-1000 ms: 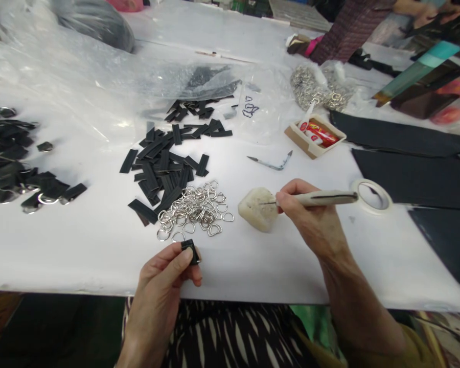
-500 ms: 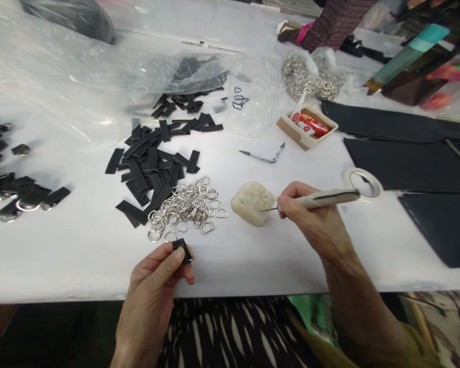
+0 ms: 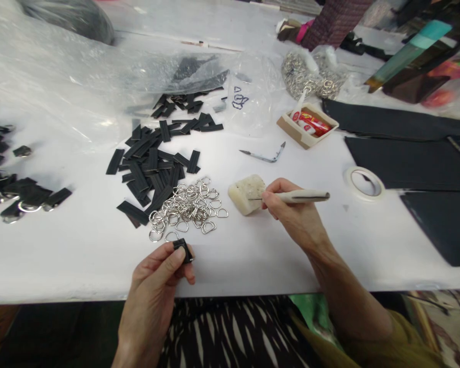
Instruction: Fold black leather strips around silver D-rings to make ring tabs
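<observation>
A small folded black strip [image 3: 184, 251] is held pinched; a pale-handled awl [image 3: 304, 196], level, touches the whitish block [image 3: 241, 194].

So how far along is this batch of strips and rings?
Done: a heap of strips with rings fitted lies at far left. In hand: the left hand pinches a folded black strip, while the right hand holds a tool with its tip on the whitish block. Left: many loose strips and D-rings in the middle piles.

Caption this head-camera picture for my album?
Left hand pinches a black piece; right hand holds a tool against a whitish block.
</observation>
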Demonstrator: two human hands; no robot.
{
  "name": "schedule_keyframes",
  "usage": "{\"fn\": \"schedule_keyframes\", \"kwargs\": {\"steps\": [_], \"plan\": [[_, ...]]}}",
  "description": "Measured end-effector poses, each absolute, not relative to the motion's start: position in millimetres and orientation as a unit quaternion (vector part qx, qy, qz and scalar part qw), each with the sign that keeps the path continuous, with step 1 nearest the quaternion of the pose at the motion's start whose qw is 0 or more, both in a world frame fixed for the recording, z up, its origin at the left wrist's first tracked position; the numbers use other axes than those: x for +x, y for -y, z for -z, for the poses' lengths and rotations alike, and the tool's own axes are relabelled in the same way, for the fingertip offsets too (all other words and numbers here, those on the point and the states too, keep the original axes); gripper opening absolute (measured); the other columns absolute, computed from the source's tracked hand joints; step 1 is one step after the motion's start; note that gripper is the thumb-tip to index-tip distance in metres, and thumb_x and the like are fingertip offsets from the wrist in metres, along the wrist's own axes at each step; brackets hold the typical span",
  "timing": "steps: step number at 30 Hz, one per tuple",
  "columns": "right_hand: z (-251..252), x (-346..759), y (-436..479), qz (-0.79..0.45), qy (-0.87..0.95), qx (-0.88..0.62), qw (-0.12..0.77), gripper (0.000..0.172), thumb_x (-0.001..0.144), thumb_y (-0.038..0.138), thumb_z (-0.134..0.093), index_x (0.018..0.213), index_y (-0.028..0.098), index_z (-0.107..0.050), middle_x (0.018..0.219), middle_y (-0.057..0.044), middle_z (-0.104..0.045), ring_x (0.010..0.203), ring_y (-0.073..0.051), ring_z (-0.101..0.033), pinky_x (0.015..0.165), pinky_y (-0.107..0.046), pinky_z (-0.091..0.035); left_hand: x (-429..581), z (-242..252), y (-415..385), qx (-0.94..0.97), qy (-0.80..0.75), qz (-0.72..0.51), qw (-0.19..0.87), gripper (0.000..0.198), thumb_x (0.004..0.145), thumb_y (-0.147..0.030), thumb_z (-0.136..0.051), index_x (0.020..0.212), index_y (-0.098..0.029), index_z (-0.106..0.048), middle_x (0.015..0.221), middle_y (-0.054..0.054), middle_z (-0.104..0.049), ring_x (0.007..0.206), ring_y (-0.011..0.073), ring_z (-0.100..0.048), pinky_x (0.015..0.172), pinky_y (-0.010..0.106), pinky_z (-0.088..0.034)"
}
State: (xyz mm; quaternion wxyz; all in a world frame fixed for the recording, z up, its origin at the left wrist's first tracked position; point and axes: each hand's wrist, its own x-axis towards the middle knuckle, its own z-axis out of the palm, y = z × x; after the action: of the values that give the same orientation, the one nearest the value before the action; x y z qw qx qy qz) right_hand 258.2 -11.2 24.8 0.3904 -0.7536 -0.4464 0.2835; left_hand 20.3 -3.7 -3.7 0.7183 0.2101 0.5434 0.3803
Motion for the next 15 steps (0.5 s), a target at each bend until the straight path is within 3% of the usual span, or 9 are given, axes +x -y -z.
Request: {"fn": "schedule_keyframes", "kwargs": {"steps": [7, 15], "plan": [[-29.8, 253.1, 9.5, -0.268, 0.457, -0.753, 0.391, 0.02, 0.082, 0.028, -0.058, 0.066, 0.018, -0.051, 0.052, 0.006, -0.041, 0.048, -0.009, -0.032, 0.042, -0.021, -0.024, 18.2, 5.0, 4.7, 0.226, -0.54, -0.363, 0.725, 0.02, 0.065, -0.027, -0.078, 0.073, -0.013, -0.066, 0.053, 0.002, -0.06, 0.049, 0.0107, -0.053, 0.054, 0.018, -0.042], [-28.5, 255.4, 2.9, -0.253, 0.484, -0.772, 0.325, 0.026, 0.083, 0.037, -0.059, 0.066, 0.02, -0.049, 0.049, 0.008, -0.038, 0.046, -0.009, -0.032, 0.041, -0.021, -0.023, 18.2, 5.8, 6.0, 0.202, -0.545, -0.378, 0.72, 0.023, 0.06, -0.025, -0.081, 0.074, -0.014, -0.067, 0.064, 0.003, -0.066, 0.048, 0.01, -0.053, 0.052, 0.019, -0.042]]}}
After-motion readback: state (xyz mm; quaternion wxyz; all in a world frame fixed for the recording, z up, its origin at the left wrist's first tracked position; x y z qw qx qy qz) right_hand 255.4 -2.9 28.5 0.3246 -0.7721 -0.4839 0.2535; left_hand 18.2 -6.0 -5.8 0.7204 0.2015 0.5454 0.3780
